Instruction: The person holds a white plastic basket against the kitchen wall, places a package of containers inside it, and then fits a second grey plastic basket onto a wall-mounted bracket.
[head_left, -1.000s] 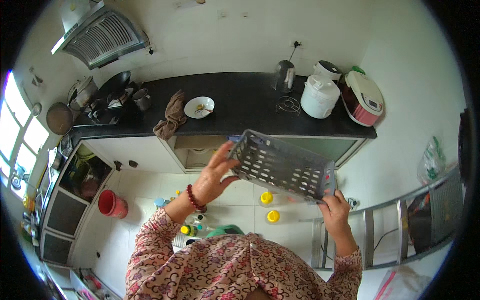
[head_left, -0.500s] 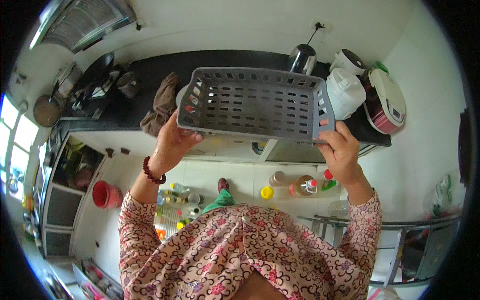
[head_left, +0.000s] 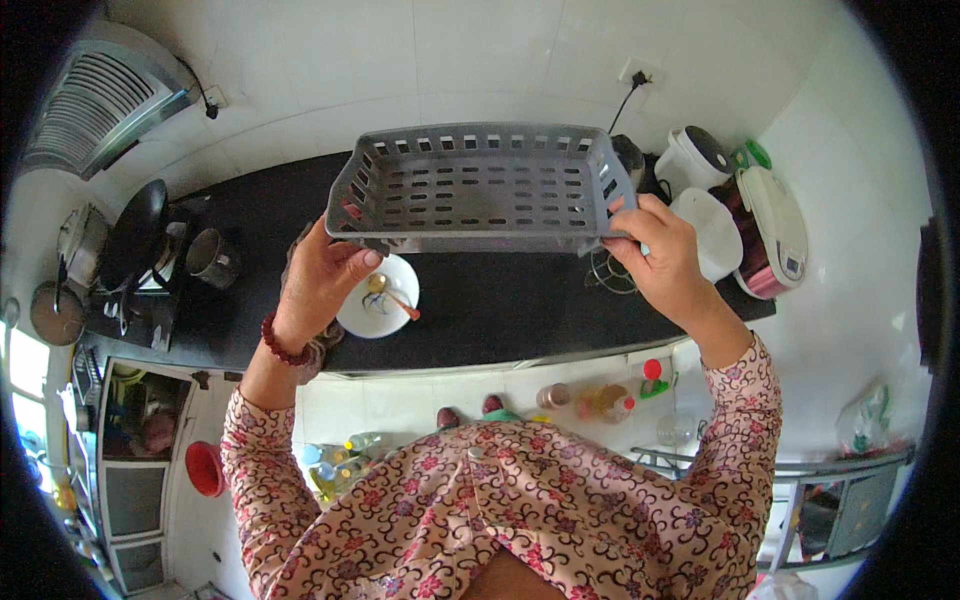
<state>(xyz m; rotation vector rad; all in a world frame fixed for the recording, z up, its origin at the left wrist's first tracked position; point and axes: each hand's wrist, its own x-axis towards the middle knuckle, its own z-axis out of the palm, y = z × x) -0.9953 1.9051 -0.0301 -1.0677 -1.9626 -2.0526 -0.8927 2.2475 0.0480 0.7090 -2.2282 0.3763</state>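
I hold a grey slotted plastic basket [head_left: 480, 190] level above the black countertop [head_left: 500, 305], its open side up and nothing in it. My left hand [head_left: 325, 280] grips its near left corner, my right hand [head_left: 660, 255] its near right corner. Under the left corner sits a white plate [head_left: 378, 300] with a spoon on it. A metal wire stand [head_left: 610, 272] lies on the counter below my right hand.
A white lidded tub [head_left: 715, 235], a white kettle [head_left: 695, 155] and a red and white rice cooker [head_left: 770, 235] stand at the counter's right end. A metal cup [head_left: 212, 258] and a black pan [head_left: 130, 235] are at the left. Bottles [head_left: 600, 400] stand on the floor.
I have lifted the basket from waist height up over the counter and turned it level, moving both hands forward with it.
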